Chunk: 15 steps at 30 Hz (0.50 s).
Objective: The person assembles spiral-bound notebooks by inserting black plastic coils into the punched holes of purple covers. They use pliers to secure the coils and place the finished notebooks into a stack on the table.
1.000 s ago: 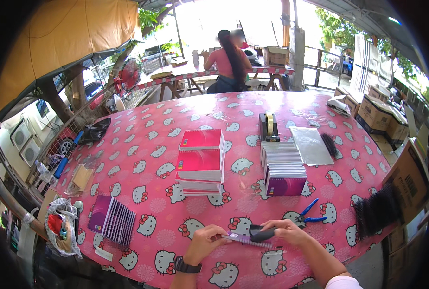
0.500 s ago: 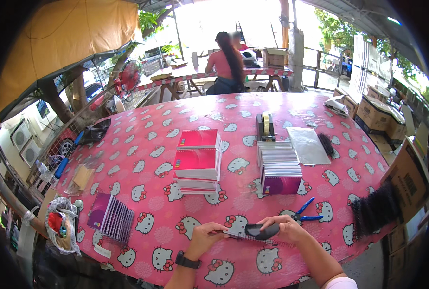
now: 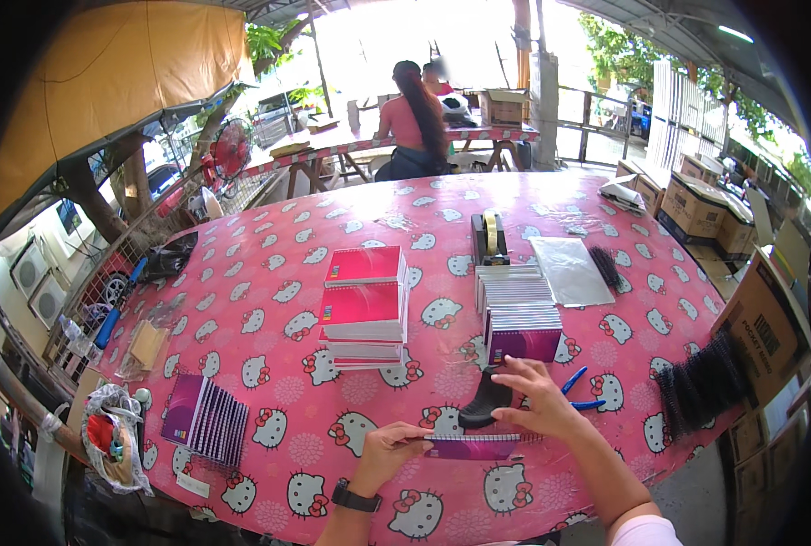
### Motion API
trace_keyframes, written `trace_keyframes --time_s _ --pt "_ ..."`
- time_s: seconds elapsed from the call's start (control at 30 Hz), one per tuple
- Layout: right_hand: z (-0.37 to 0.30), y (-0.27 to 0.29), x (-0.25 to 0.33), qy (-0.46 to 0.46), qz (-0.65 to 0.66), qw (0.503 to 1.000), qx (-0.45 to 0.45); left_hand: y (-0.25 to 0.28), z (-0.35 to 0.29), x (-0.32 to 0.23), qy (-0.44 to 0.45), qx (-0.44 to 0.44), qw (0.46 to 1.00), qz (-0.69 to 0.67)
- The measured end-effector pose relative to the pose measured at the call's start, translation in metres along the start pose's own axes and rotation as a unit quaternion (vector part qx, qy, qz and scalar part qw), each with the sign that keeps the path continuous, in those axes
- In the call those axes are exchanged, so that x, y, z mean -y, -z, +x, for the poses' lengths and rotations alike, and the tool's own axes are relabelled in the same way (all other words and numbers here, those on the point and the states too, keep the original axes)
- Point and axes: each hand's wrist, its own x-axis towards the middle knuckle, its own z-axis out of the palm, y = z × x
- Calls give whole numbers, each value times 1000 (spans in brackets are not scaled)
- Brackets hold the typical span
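Note:
My left hand (image 3: 394, 453), with a dark watch on its wrist, pinches the left end of a thin purple spiral notebook (image 3: 473, 447). The notebook's coil edge faces away from me, and loose coil sticks out past its right end. Just beyond it, a curved black handheld tool (image 3: 485, 399) stands tilted on the table. My right hand (image 3: 542, 400) is at the tool's right side, fingers spread, fingertips by its upper end and thumb by its lower part; whether they still touch it is hard to see. Blue-handled pliers (image 3: 587, 403) lie beside that hand, partly hidden.
Pink notebooks (image 3: 362, 305) are stacked mid-table; purple ones stand in rows at right (image 3: 523, 346) and left (image 3: 205, 414). A tape dispenser (image 3: 489, 238), a clear plastic sheet (image 3: 571, 271) and black coils (image 3: 704, 387) lie right. Cardboard boxes (image 3: 765, 323) flank the table. Another person (image 3: 413, 123) sits beyond.
My right hand has carried the black tool off the notebook, away from me, and turned it more upright; its fingers have spread. My left hand keeps hold, and more of the notebook's purple cover shows.

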Motion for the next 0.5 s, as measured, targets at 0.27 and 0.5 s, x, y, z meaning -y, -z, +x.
trace_keyframes --time_s 0.27,0.5 --pt "20 -28 70 111 113 985 74 -4 -5 -39 -22 -59 998 29" --pt "19 -44 83 104 151 980 77 0 -16 -37 28 -96 993 -69"
